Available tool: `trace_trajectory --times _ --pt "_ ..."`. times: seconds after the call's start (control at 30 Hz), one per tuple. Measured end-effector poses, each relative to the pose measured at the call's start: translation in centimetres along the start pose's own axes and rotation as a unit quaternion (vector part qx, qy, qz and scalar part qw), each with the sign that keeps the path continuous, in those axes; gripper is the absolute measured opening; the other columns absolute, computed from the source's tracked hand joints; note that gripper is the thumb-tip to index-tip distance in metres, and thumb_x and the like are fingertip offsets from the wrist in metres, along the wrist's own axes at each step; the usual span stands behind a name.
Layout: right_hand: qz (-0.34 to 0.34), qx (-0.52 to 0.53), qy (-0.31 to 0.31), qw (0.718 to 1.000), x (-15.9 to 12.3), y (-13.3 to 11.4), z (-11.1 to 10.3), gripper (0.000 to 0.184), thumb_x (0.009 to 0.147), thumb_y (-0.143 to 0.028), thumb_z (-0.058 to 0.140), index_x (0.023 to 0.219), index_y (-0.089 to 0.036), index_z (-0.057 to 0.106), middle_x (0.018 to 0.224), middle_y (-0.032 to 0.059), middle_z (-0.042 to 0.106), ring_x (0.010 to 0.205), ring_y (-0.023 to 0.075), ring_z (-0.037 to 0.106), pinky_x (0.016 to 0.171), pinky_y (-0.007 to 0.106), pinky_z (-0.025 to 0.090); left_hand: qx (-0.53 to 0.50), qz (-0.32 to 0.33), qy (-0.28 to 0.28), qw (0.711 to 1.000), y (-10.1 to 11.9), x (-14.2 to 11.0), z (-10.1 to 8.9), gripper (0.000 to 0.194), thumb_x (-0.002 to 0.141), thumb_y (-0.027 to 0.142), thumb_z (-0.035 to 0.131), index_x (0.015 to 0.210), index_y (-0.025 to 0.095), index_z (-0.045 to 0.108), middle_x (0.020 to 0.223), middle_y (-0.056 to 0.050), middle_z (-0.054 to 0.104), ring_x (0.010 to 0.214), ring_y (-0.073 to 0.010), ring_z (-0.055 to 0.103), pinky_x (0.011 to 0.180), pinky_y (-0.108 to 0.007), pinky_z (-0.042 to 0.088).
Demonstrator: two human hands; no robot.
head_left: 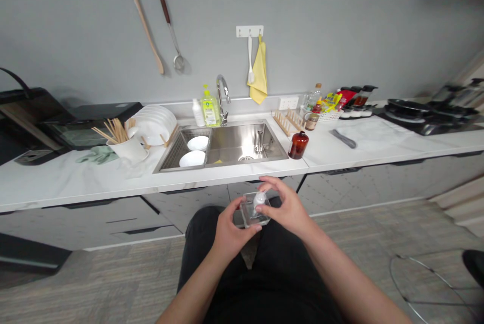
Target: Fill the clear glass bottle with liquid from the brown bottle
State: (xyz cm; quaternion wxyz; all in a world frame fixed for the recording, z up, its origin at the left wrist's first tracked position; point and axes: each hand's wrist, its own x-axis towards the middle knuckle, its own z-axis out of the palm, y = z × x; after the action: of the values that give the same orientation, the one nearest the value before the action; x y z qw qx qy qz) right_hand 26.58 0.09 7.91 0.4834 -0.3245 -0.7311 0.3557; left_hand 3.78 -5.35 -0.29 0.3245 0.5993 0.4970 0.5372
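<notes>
In front of my lap, my left hand (234, 228) is closed around a clear, square-sided container (247, 217), fingers on its left side and thumb along the near edge. At the top of the container is a white rounded piece that looks like a pump head (259, 200). My right hand (284, 205) grips this piece between thumb and fingers. I cannot tell whether it is attached to the container. On the counter beyond, right of the sink, stands an amber bottle (298, 145) with no pump on its top.
The counter edge (227, 178) runs just beyond my hands. A steel sink (236, 140) holds white bowls (192, 159) in its left basket. White plates (153, 122) and a container of chopsticks (128, 147) stand left. A grey cloth strip (343, 138) and a stove (427, 117) are right.
</notes>
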Motion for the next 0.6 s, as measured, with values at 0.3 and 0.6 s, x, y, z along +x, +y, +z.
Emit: trace_trajectory --times 0.3,0.6 --pt "0.022 0.008 -0.029 0.999 0.0 0.1 -0.1 0.089 0.091 -0.038 0.098 0.169 -0.032 0.054 0.134 0.0093 0.080 0.126 0.0316 0.078 0.125 0.057 0.055 -0.044 -0.022 0.023 0.999 -0.1 -0.2 0.4 0.086 0.071 0.046 0.108 0.147 0.021 0.076 0.146 -0.018 0.081 0.133 -0.0410 0.079 0.123 -0.060 0.060" --pt "0.006 0.059 -0.048 0.997 -0.4 1.5 0.7 0.096 0.097 -0.044 0.094 0.179 -0.037 0.043 0.156 0.0126 0.072 0.150 0.0349 0.067 0.135 0.058 0.045 -0.059 -0.027 0.022 0.998 -0.3 0.0 0.2 0.087 0.070 0.046 0.109 0.147 0.020 0.075 0.145 -0.018 0.082 0.134 -0.0411 0.079 0.124 -0.059 0.060"
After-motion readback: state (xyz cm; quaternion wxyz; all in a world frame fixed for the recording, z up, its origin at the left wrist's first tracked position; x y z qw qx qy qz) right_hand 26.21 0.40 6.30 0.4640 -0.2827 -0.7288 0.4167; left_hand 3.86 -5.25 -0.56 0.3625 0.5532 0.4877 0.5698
